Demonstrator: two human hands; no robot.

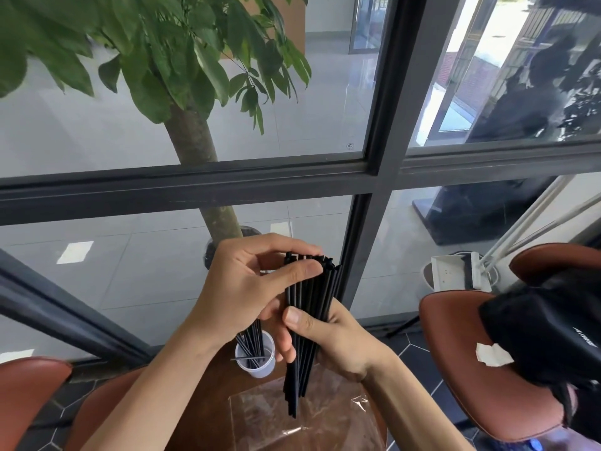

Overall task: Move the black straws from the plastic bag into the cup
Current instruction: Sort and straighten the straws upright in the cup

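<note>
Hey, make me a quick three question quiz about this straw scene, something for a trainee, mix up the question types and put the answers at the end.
1. True or false: the white cup already has some black straws in it.
2. Multiple choice: where is the clear plastic bag? A) hanging from the plant B) lying flat on the brown table C) stuffed inside the cup
3. Short answer: which of the hands grips the middle of the straw bundle, and what is the other doing?

Key
1. True.
2. B.
3. The right hand grips the middle; the left hand pinches at the bundle's top ends.
</note>
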